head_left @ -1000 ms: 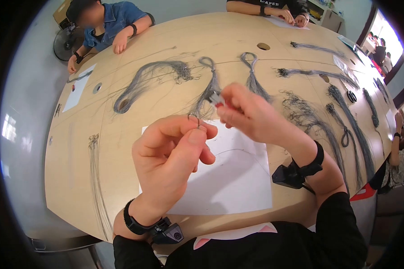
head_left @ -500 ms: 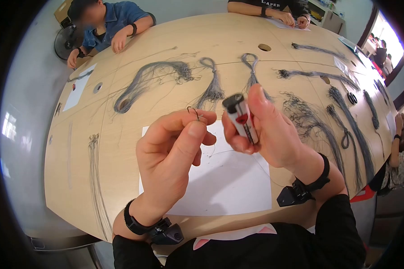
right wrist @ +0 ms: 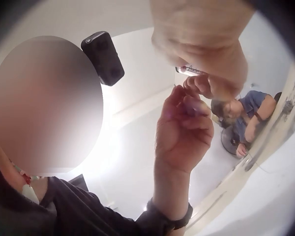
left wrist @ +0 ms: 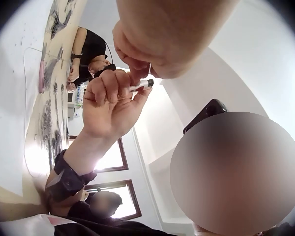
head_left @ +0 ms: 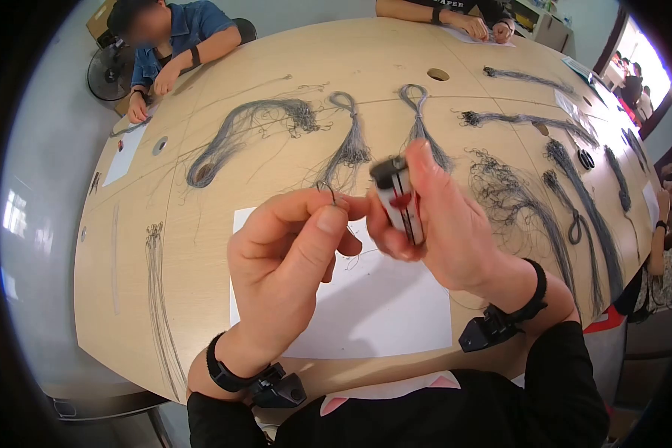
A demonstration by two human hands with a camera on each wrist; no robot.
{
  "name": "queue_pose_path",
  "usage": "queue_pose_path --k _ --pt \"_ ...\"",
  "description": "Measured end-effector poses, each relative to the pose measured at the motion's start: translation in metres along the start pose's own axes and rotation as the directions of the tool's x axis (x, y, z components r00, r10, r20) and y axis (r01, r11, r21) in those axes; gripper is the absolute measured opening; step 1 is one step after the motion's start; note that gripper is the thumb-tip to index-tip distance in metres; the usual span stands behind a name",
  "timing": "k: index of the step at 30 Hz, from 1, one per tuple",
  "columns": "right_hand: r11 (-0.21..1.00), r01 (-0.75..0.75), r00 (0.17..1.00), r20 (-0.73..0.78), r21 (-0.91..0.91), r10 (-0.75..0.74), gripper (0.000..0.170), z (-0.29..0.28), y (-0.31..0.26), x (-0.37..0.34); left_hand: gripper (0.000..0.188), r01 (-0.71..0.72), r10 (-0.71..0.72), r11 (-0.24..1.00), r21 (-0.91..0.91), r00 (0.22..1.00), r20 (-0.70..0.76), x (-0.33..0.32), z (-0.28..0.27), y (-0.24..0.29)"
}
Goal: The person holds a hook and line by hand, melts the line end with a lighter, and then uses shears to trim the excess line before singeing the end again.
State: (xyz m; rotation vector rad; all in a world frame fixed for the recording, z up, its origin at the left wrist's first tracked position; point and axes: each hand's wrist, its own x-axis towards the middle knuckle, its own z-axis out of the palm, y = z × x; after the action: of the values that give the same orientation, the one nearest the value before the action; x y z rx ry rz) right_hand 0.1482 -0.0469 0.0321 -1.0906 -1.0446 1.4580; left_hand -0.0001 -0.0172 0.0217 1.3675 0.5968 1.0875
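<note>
Between thumb and index finger, my left hand (head_left: 280, 261) pinches a small dark fish hook (head_left: 328, 191), its bend standing above the fingertips. My right hand (head_left: 455, 224) grips a small white lighter (head_left: 402, 205) with a black end and a red mark, its thumb beside the black end. Fingertips of both hands come close together over a white sheet of paper (head_left: 373, 321). Thin line curls below the fingers on the sheet. In the left wrist view the lighter (left wrist: 141, 85) pokes out of the right fist; the right wrist view shows the left hand (right wrist: 184, 132) at the right fingers.
Hooked line bundles lie round the table (head_left: 119, 299): a long curved one (head_left: 235, 123), two looped ones ahead, several at right, including a tangled bundle (head_left: 504, 194). A thin bundle (head_left: 157, 269) lies at left. Scissors (head_left: 586, 160) lie far right. Other people sit across the table.
My right hand has turned and drawn back from beyond the hook, bringing the lighter upright beside the left fingers. The left hand keeps its pinch. The person at far left has leaned over the paper.
</note>
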Motion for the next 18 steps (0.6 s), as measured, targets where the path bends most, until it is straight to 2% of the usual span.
queue_pose_path --k 1,3,4,6,7,8,10,11,13,14,16,17,18 --pt "1.000 0.000 1.000 0.001 0.000 0.000 0.057 0.001 0.003 0.002 0.008 -0.001 0.001 1.000 0.000 1.000 -0.001 0.001 -0.001 0.000" --pt "0.956 0.282 0.957 -0.088 0.079 -0.276 0.041 0.003 0.008 0.006 0.008 -0.024 0.024 1.000 -0.015 1.000 -0.016 0.002 -0.004 0.000" --pt "0.956 0.283 0.957 -0.086 0.078 -0.276 0.041 0.003 0.006 0.006 0.008 -0.025 0.025 1.000 -0.015 1.000 -0.017 0.002 -0.004 0.000" --pt "0.940 0.315 0.949 -0.018 0.130 -0.315 0.025 0.001 0.000 0.002 0.008 -0.026 0.026 0.999 -0.019 0.999 -0.025 0.001 -0.005 0.001" --pt "0.961 0.268 0.952 0.137 0.066 -0.275 0.020 -0.006 -0.005 0.000 0.008 -0.027 0.026 0.999 -0.019 0.999 -0.026 0.001 -0.004 0.002" --pt "0.980 0.199 0.970 0.138 0.034 -0.201 0.026 -0.007 -0.009 -0.003 0.010 -0.041 0.039 0.998 -0.055 0.999 -0.030 0.003 -0.003 -0.001" --pt "0.968 0.249 0.948 0.206 -0.012 -0.241 0.044 -0.010 0.001 0.001 0.012 -0.038 0.035 0.995 -0.091 0.999 -0.034 0.003 -0.002 -0.002" --pt "0.969 0.248 0.949 0.203 -0.011 -0.240 0.044 -0.009 0.002 0.000 0.009 -0.043 0.043 0.997 -0.059 0.999 -0.015 0.003 -0.001 -0.003" --pt "0.992 0.114 0.989 0.104 -0.051 -0.108 0.060 -0.006 0.005 -0.001 0.007 -0.050 0.051 0.998 -0.026 0.999 0.005 0.003 0.000 -0.005" --pt "0.992 0.114 0.989 0.103 -0.050 -0.108 0.060 -0.004 0.003 -0.001 0.007 -0.078 0.079 0.997 -0.018 0.997 0.028 0.003 0.001 -0.006" --pt "1.000 -0.009 1.000 -0.017 -0.006 0.009 0.060 0.002 -0.003 -0.002 0.007 -0.106 0.106 0.994 -0.011 0.993 0.050 0.003 0.001 -0.008" --pt "1.000 -0.009 1.000 -0.018 -0.006 0.009 0.060 0.001 -0.002 -0.003 0.007 -0.120 0.120 0.993 -0.002 0.991 0.062 0.002 0.001 -0.009" --pt "0.999 0.006 0.999 0.043 0.049 -0.008 0.052 -0.002 -0.002 -0.003 0.007 -0.134 0.133 0.991 0.006 0.988 0.073 0.002 0.002 -0.009"
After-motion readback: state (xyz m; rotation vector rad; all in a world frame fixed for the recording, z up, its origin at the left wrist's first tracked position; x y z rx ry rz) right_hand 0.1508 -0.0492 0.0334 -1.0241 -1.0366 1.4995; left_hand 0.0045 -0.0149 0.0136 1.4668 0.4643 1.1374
